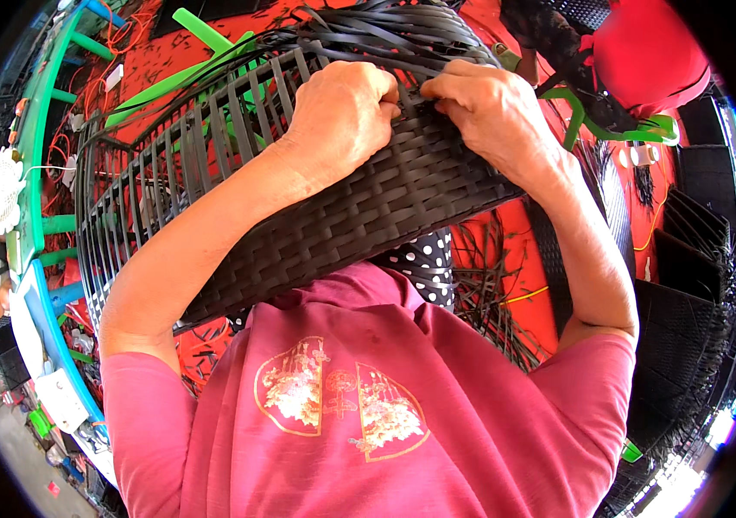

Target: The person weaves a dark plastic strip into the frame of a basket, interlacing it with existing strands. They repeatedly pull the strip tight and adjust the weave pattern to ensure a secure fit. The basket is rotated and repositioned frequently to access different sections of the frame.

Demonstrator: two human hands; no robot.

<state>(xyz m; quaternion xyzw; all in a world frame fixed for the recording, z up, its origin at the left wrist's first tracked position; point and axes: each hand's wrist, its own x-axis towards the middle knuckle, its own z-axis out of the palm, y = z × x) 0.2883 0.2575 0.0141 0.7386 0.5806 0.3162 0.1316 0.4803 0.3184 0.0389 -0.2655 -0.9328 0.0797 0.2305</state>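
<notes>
Across my lap lies a dark woven basket-like panel [346, 220], its near side closely woven and its left part still bare upright strips over a frame. My left hand [346, 108] is closed in a pinch at the upper edge of the weave, seemingly on a dark flat strip. Close to its right, my right hand [485, 104] also pinches at the same edge, fingertips curled on the weaving strips. A thick bundle of loose black strips [402, 34] fans out beyond both hands. What exactly sits between the fingertips is partly hidden.
A person in a red head covering [651, 56] sits at the far right by a green plastic chair [575, 116]. Dark woven pieces [679, 259] stack along the right. On the left are a green rail [33, 173] and a white fan [1, 190]. Strip scraps litter the red floor [506, 259].
</notes>
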